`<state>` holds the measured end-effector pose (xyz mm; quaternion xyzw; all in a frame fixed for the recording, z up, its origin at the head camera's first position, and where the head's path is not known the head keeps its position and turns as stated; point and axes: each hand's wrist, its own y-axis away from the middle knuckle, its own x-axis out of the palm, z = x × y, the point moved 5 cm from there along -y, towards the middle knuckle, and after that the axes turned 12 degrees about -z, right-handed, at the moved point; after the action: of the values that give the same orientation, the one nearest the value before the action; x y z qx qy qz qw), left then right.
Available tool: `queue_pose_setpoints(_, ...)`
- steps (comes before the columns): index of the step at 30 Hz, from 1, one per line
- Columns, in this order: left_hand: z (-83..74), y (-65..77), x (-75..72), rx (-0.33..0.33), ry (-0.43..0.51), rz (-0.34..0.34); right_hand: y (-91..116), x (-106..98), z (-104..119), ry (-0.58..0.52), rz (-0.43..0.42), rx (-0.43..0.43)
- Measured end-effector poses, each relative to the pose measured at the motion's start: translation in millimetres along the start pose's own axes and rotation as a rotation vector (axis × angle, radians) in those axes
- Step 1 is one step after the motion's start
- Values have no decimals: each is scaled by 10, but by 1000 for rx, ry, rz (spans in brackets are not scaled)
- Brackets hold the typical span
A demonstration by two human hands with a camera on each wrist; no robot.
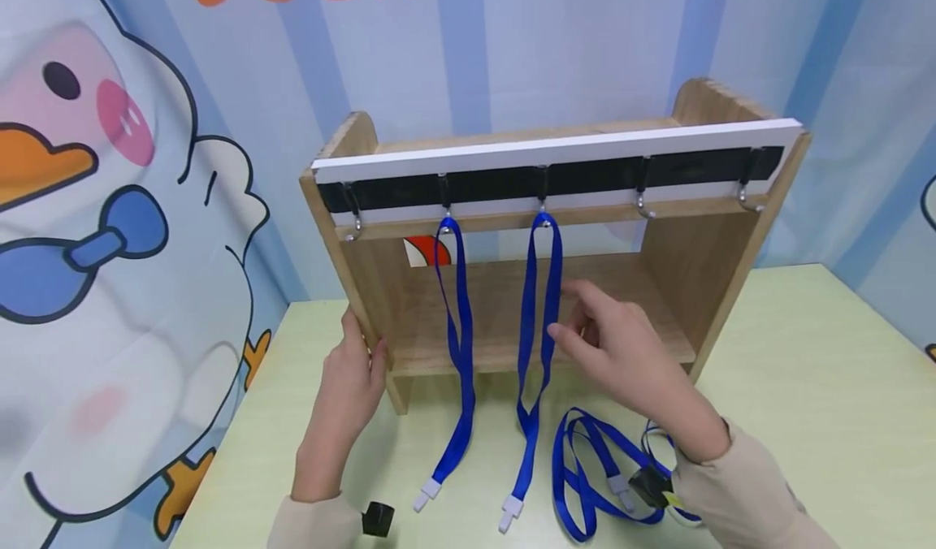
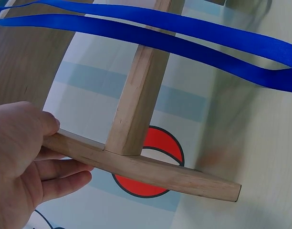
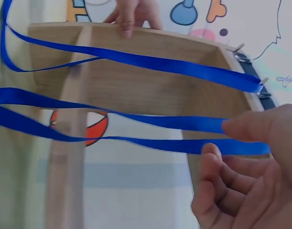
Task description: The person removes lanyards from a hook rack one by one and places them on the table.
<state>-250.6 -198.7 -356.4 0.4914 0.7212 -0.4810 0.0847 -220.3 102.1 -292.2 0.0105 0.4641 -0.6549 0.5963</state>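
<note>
A blue lanyard [image 1: 462, 346] hangs from the second hook of a small wooden rack [image 1: 504, 370], and another blue lanyard [image 1: 528, 322] hangs from the third. Each ends in a white plastic clip. My left hand [image 1: 351, 374] grips the rack's left side panel, thumb in front and fingers behind the edge. Beside the second hanging lanyard is my right hand [image 1: 621, 346], its thumb and bent index finger apart, fingertips right at the strap. In the right wrist view, the thumb [image 3: 246, 126] overlaps one strap below the hook.
More blue lanyard [image 1: 578, 484] lies in loops on the pale table [image 1: 812, 386], below my right forearm. Free hooks stand at the rack's left end [image 1: 354, 224] and on its right, such as one hook [image 1: 643, 204]. A printed cloth backdrop [image 1: 585, 45] stands behind.
</note>
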Motion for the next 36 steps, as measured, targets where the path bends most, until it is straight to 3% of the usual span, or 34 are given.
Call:
queue_pose_setpoints(8,16,-3,9,-18,2,9,-175,-185,201,-36,-209,-134)
queue_pose_setpoints(22,20,2,-4,4,-2,-9,-330,-280,384,-97,-315,-254)
queue_pose_setpoints(36,16,-8,7,23,8,-16,-442,-360,532,-149,-527,-358)
